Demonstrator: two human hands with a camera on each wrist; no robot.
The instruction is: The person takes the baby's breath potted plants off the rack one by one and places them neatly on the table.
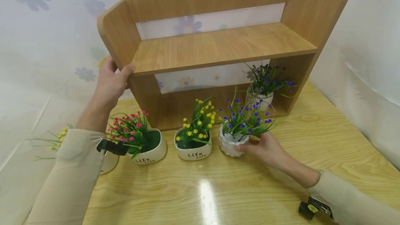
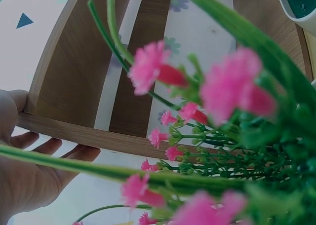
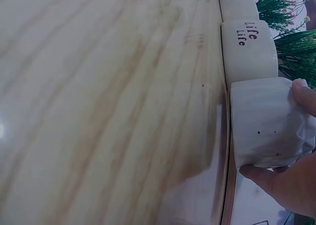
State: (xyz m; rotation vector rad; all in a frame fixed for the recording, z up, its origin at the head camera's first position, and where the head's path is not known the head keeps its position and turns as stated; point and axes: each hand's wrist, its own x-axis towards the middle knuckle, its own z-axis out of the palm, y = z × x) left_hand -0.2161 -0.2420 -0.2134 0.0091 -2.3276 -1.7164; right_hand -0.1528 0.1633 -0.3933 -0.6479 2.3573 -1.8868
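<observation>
My left hand (image 1: 111, 81) grips the left side panel of a wooden shelf (image 1: 225, 46), thumb on its front edge near the middle board; in the left wrist view the fingers (image 2: 81, 153) reach around the panel. My right hand (image 1: 270, 148) holds a white fluted pot (image 1: 230, 145) of purple flowers (image 1: 242, 119) by its right side, in front of the shelf. The right wrist view shows thumb and fingers on opposite sides of this pot (image 3: 269, 124). Left of it stands an oval white "Life" pot (image 1: 195, 152) with yellow flowers (image 1: 200, 122).
Another "Life" pot (image 1: 153, 152) bears pink flowers (image 1: 131, 126). A further pot (image 1: 109, 162) with yellow flowers is partly hidden by the left sleeve. Inside the lower compartment, at right, a white pot (image 1: 260, 100) holds dark purple flowers. All this stands on a wood-grain table (image 1: 175, 190).
</observation>
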